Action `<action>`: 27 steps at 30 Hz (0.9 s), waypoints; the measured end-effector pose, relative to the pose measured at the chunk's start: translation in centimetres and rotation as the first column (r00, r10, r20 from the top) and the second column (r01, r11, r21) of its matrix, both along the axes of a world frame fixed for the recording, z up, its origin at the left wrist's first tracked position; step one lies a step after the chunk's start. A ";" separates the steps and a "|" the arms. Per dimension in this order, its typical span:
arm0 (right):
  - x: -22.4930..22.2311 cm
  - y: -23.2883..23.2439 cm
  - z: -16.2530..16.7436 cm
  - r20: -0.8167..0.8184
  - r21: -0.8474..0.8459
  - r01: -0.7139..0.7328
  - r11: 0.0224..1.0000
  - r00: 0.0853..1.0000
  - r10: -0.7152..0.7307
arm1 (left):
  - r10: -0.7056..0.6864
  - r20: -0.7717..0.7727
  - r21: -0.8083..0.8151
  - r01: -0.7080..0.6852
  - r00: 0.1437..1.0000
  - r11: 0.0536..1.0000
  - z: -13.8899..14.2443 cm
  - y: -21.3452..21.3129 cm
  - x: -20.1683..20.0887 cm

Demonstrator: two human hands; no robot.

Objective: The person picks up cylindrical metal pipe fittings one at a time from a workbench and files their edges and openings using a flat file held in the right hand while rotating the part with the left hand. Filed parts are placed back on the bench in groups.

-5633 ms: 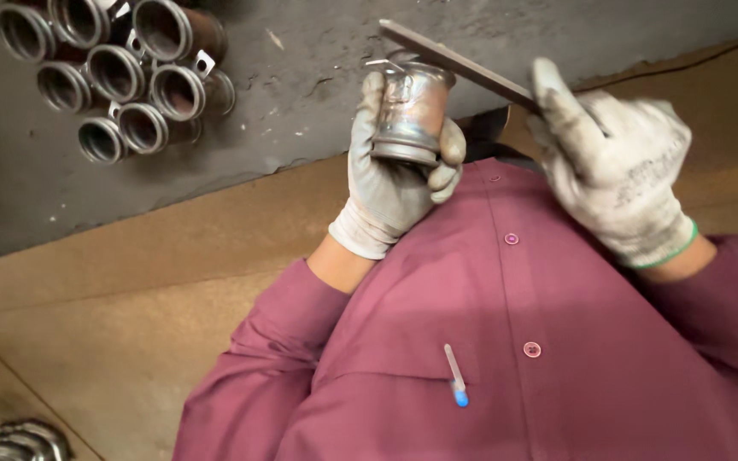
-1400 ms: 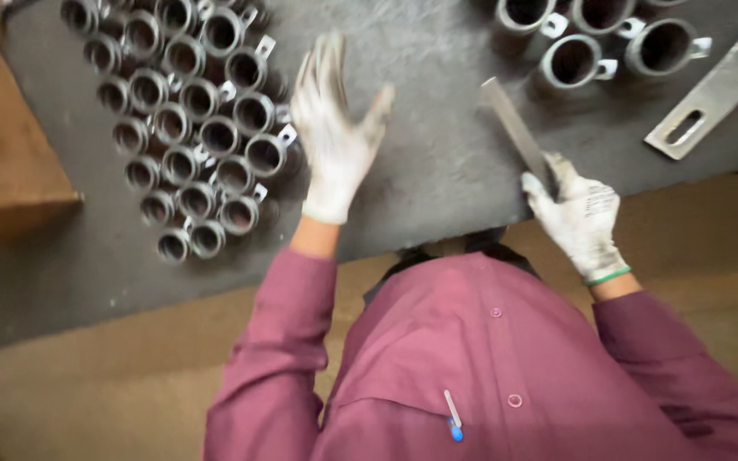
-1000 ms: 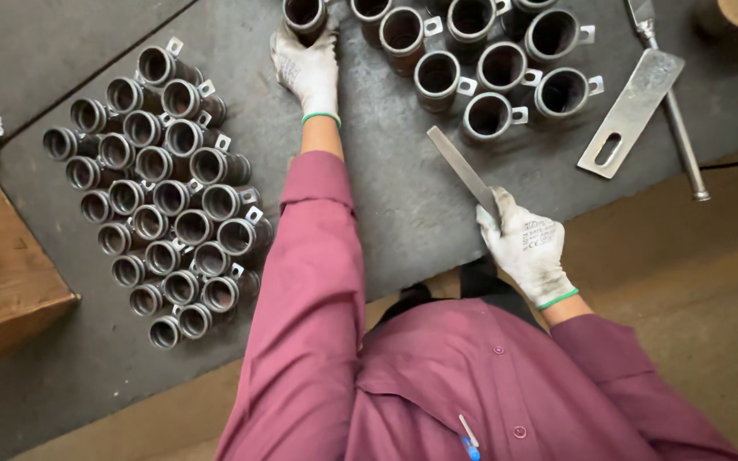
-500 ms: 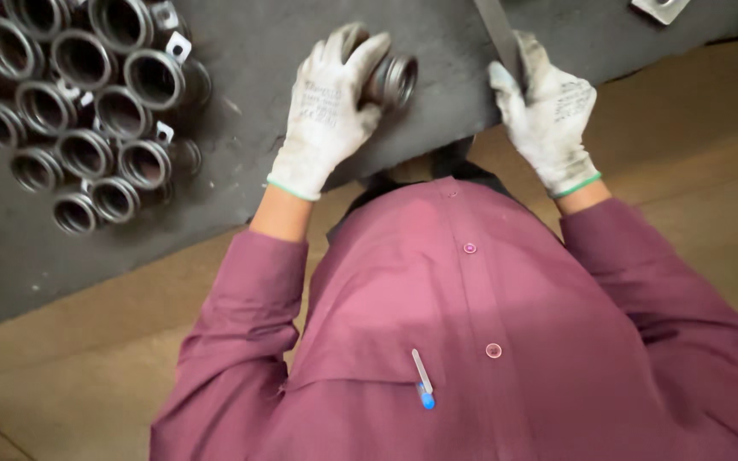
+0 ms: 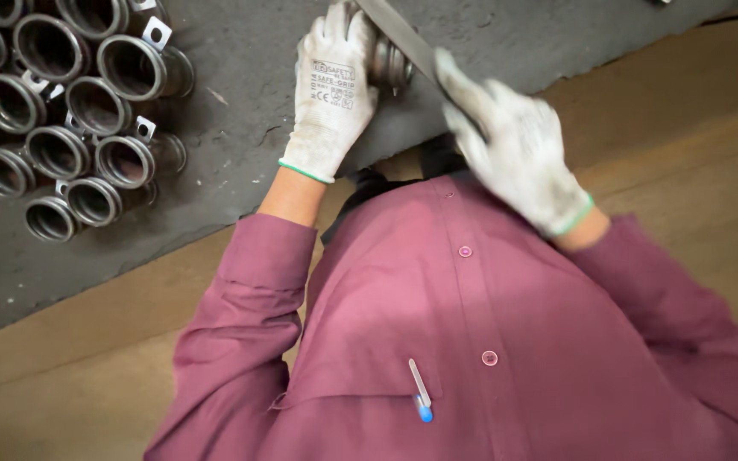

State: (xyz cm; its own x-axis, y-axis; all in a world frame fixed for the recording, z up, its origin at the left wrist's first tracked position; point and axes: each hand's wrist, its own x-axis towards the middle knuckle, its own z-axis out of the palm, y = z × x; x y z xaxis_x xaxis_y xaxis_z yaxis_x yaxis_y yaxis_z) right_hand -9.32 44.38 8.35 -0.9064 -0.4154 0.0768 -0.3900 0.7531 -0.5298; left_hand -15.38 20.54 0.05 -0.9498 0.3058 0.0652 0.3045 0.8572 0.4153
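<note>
We hold a fitting and a file.
Our left hand [image 5: 332,94] clamps the fitting [image 5: 389,64]; our right hand [image 5: 514,149] grips the file [image 5: 399,38] across it, over the desk [image 5: 241,111].

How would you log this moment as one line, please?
left hand: grips metal fitting | right hand: holds flat file on it | surface: grey mat

**A metal workshop**

This place is a workshop for metal work. On the left, many short steel pipe pieces [image 5: 70,128] with small welded tabs stand close together on a dark, scratched work surface [image 5: 241,128]. The person wears white knitted work gloves [image 5: 330,94], and a flat metal file [image 5: 399,38] is in use at the far side. Below is worn brown board [image 5: 685,154].
</note>
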 end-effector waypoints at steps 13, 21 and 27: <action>-1.8 -1.6 1.4 0.033 -0.090 0.000 0.996 0.999 0.003 | 0.048 -0.001 0.016 -0.048 0.999 0.999 -0.3 0.1 0.6; -0.5 -1.3 5.0 0.136 0.085 -0.026 0.996 0.991 0.014 | 0.064 0.030 0.052 -0.065 0.998 0.997 -0.3 -0.1 1.1; -3.0 -1.7 3.2 0.088 -0.038 0.004 0.999 0.996 0.000 | 0.047 -0.011 0.069 -0.046 0.999 0.997 -0.1 0.1 1.0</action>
State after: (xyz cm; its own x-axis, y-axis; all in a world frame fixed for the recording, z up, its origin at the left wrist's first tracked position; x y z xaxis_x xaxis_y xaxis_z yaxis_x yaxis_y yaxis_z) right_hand -12.35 42.73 11.54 -0.9111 -0.4120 0.0120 -0.3390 0.7327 -0.5901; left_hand -14.39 20.62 -0.06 -0.9619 0.2559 0.0964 0.2706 0.8400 0.4704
